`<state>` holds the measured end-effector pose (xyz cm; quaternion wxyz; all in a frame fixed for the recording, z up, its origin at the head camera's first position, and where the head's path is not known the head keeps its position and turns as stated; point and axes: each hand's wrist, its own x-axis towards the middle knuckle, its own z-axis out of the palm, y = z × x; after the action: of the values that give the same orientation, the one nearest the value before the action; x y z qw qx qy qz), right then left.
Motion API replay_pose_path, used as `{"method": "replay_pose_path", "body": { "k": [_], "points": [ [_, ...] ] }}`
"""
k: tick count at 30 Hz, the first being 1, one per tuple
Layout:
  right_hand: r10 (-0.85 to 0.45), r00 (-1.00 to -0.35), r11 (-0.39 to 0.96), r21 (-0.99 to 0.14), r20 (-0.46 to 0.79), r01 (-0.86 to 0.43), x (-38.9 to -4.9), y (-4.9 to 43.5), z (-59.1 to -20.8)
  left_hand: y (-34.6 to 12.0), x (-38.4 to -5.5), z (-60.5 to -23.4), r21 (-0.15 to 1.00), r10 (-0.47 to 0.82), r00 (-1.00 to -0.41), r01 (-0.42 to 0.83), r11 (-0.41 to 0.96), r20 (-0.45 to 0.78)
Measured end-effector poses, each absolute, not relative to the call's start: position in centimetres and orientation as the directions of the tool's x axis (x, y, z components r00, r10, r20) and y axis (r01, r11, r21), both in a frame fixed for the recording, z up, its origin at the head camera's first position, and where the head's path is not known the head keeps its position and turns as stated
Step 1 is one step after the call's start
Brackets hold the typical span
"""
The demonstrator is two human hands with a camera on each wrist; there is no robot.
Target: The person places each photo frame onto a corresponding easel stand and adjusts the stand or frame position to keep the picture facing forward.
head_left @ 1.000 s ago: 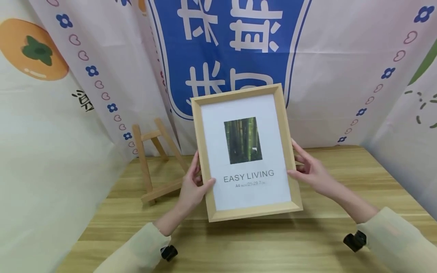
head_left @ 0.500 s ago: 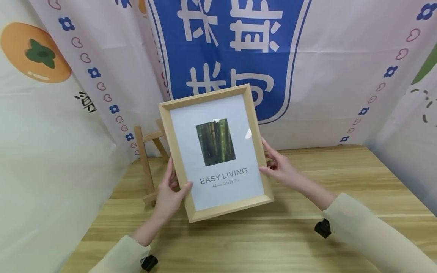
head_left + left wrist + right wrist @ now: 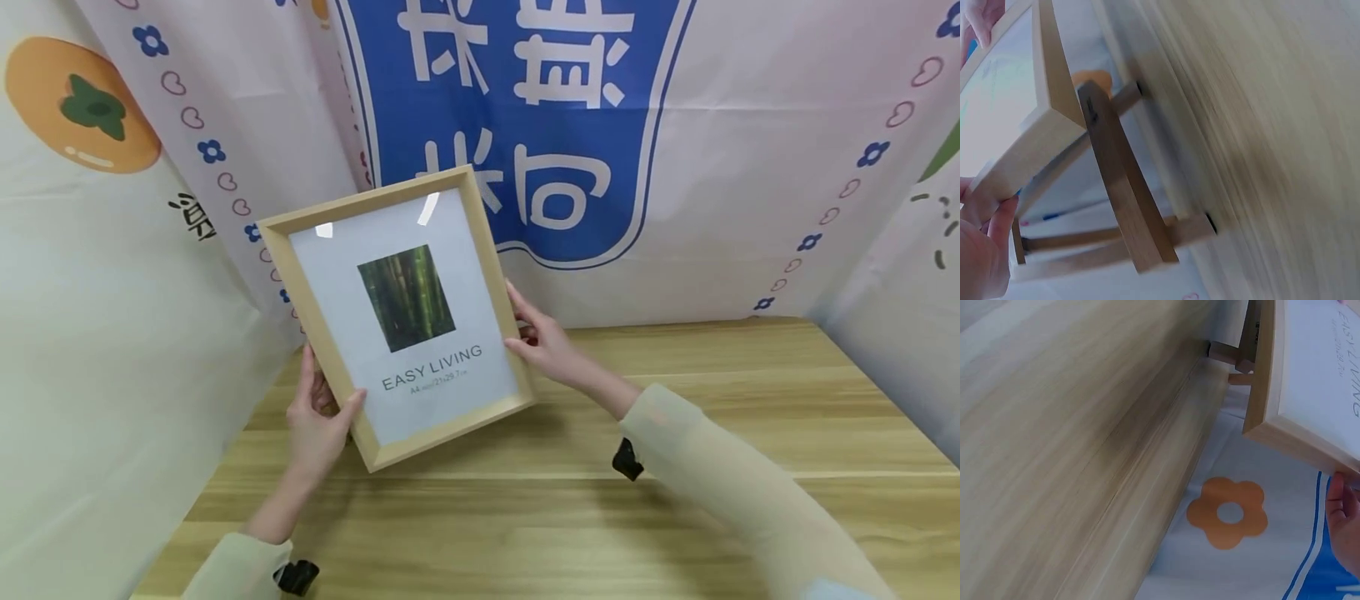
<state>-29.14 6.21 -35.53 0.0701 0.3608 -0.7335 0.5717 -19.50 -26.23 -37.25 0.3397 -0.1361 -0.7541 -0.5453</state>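
Both hands hold up a light wooden picture frame (image 3: 397,392) with a white sheet reading "EASY LIVING" and a bamboo photo. It tilts to the left in the head view. My left hand (image 3: 318,429) grips its left side low down, thumb on the front. On the opposite side my right hand (image 3: 551,346) pinches the edge, fingers behind and thumb in front. A small wooden easel (image 3: 1125,187) stands behind the frame; in the left wrist view the frame's lower corner overlaps its ledge. From the head the easel is hidden by the frame.
The wood-grain table (image 3: 600,517) meets a printed cloth backdrop (image 3: 712,208) with a blue panel at the rear. White cloth walls (image 3: 90,333) rise on both sides. Each wrist carries a small black camera (image 3: 628,460).
The frame and both hands have moved left in the head view, and the frame leans further left. It now covers the easel, which showed before.
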Motion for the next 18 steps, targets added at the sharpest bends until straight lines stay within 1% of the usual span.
{"method": "replay_pose_path", "body": {
  "k": [6,14,18],
  "points": [
    [-0.463,-0.731,0.119,-0.782,0.501,-0.611,-30.5,2.5,-35.2,-28.3,-19.2,-37.1,0.766,-0.267,-0.735,0.502,0.402,0.623],
    [-0.460,-0.741,0.201,-0.756,0.489,-0.623,-32.3,-1.0,-33.9,-29.2,-18.5,-34.8,0.761,-0.296,-0.720,0.488,0.427,0.627],
    [-0.459,-0.741,0.222,-0.744,0.490,-0.630,-32.9,-2.3,-33.7,-30.6,-19.2,-35.1,0.766,-0.317,-0.722,0.450,0.460,0.615]
  ]
}}
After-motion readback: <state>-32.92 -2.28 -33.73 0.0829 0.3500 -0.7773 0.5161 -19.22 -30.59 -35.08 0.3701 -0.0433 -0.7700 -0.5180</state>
